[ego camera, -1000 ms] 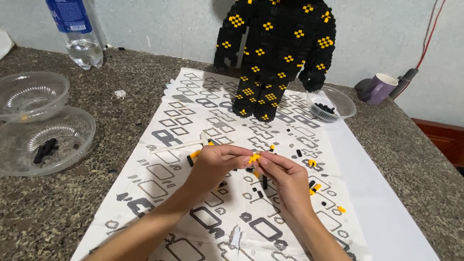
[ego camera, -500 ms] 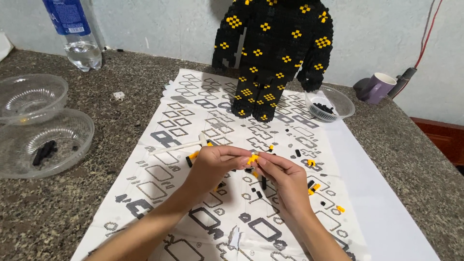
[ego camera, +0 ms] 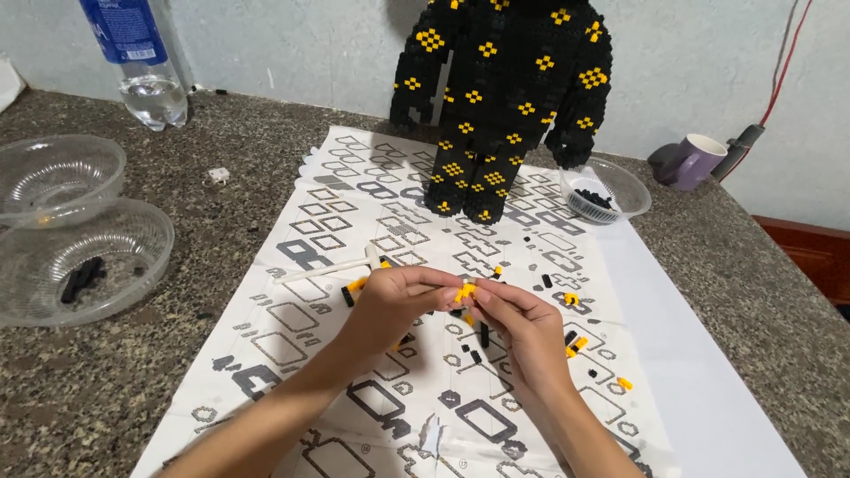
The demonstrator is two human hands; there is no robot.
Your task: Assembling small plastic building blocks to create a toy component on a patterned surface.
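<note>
The yellow piece (ego camera: pixel 464 291) is staying pinched between both hands' fingertips, unchanged over the last second. The left hand (ego camera: pixel 398 301) and right hand (ego camera: pixel 522 323) are still pressing together; loose pieces (ego camera: pixel 574 345) are lying just right of them.

- A printed sheet (ego camera: pixel 372 221) lies across the middle of the bench (ego camera: pixel 204 230).
- A block figure (ego camera: pixel 500 97) stands on the sheet's far end.
- Two bowls (ego camera: pixel 88 257) sit near the bench's left edge.
- A bottle (ego camera: pixel 142 62) stands at the far left corner.
- A mug (ego camera: pixel 695 161) sits at the far right.
</note>
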